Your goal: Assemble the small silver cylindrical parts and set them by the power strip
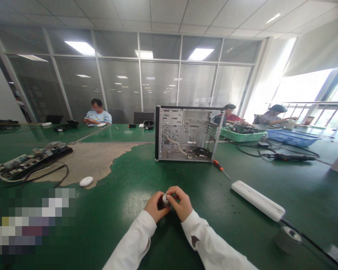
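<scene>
Both hands meet near the table's (129,180) near edge, left hand (155,207) and right hand (181,203) pinching one small grey cylindrical part (165,200) between them. Open computer case (186,134) stands mid-table, untouched; screwdriver (221,168) lies beside it.

Both arms reach forward in white sleeves, wrists angled inward — the left hand (155,207) and right hand (181,203) meet at centre, fingers curled, fingertips pinched together in a close grip.
</scene>
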{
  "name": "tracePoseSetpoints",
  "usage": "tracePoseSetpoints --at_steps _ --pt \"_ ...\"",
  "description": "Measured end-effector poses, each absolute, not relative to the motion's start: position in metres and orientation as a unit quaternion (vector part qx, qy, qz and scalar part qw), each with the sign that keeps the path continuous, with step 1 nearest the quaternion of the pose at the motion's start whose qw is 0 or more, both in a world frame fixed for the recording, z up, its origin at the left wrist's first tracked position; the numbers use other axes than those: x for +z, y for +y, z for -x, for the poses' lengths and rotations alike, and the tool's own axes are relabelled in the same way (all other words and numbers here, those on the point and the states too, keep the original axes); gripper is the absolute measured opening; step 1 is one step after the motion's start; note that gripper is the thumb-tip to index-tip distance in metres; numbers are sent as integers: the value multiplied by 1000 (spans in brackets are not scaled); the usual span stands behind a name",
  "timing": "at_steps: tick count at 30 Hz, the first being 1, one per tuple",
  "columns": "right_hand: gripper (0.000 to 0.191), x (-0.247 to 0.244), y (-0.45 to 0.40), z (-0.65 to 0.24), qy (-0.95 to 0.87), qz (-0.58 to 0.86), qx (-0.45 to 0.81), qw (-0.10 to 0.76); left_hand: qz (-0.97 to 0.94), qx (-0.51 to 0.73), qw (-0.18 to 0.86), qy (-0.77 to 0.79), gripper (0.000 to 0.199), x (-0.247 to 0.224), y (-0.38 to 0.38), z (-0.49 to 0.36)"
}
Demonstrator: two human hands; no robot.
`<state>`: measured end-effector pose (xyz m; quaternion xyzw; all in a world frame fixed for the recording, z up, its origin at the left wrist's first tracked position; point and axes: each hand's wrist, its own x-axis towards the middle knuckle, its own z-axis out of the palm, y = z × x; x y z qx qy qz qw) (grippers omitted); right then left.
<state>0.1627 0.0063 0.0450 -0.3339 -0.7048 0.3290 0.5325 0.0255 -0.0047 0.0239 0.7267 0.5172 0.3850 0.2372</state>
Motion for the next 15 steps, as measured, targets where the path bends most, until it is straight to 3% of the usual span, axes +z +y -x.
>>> tracePoseSetpoints --at_steps 15 --pt "10 43 7 -163 -710 343 322 525 -731 385 233 512 27 22 -4 -24"
